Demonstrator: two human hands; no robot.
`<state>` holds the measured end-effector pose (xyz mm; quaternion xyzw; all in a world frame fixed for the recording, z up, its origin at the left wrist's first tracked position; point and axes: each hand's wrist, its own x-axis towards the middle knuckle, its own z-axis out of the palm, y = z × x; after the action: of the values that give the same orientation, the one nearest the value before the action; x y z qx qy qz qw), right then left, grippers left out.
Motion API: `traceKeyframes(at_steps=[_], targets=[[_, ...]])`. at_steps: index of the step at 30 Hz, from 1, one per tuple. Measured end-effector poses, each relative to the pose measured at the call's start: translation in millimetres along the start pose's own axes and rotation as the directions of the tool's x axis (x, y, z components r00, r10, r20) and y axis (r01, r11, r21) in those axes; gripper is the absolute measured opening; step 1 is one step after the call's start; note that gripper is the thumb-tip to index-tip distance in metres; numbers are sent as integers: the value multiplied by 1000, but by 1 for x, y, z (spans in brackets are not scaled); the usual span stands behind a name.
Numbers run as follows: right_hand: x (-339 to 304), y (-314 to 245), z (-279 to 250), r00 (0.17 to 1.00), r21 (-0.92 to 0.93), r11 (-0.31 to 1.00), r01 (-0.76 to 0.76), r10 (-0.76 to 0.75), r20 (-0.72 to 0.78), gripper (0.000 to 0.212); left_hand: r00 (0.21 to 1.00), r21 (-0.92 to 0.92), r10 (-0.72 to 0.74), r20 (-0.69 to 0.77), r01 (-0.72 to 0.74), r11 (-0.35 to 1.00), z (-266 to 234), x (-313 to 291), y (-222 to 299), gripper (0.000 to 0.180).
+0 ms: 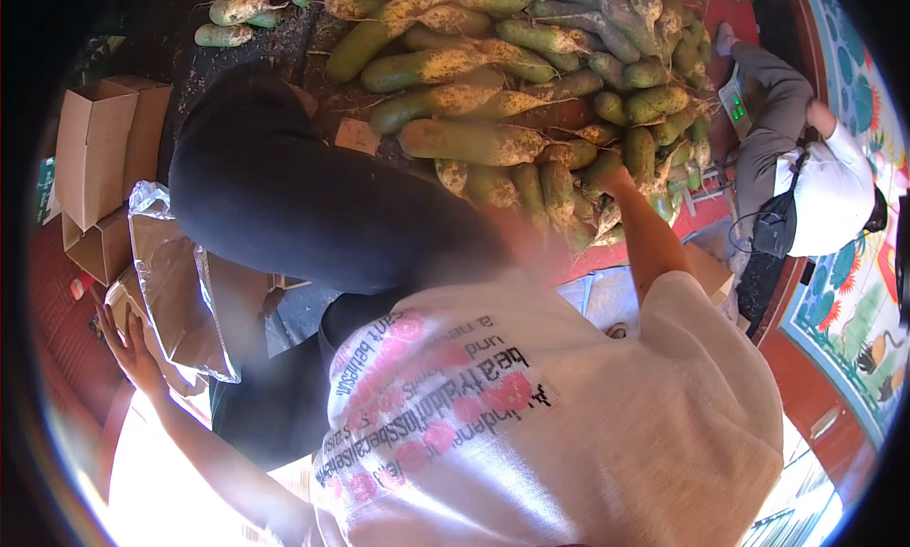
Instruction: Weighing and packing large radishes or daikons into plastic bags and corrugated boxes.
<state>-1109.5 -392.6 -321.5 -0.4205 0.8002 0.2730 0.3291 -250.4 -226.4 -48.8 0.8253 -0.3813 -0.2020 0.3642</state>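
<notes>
My left hand [136,355] is open at the left, its fingers spread beside a cardboard box [180,357]. Silvery plastic lining [180,282] hangs over that box's rim. On the right, my right hand [621,183] reaches into a heap of long green radishes [474,144]. Its fingers close around the end of one green radish [599,166], though they are partly hidden among the others. Soil and thin roots cling to many of the radishes. My dark-trousered leg [313,196] covers the ground between the box and the heap.
Tall cardboard cartons [100,149] stand at the far left. A few separate radishes [237,11] lie at the upper left. At the right, another person [815,196] sits beside a scale with a green display [735,109]. A painted wall panel [858,300] runs behind them.
</notes>
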Motion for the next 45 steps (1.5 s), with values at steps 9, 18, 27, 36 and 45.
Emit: traceKeyframes(at_steps=[9, 18, 27, 36, 45], targets=[[66, 27, 65, 796, 824, 373, -426, 587, 146, 99, 996, -43, -42, -75, 38, 998, 1, -34, 1, 60], [62, 48, 73, 859, 931, 83, -356, 420, 291, 53, 992, -51, 31, -119, -37, 998, 7, -8, 47, 61], [31, 20, 47, 874, 913, -61, -402, 272, 403, 46, 983, 19, 115, -141, -113, 993, 24, 3, 89, 57], [20, 23, 52, 923, 944, -108, -313, 199, 329, 48, 986, 68, 74, -147, -65, 996, -7, 9, 64, 59], [-155, -132, -15, 983, 916, -379, -130, -171, 69, 43, 929, -30, 370, -3, -370, 929, 126, 3, 210, 39]])
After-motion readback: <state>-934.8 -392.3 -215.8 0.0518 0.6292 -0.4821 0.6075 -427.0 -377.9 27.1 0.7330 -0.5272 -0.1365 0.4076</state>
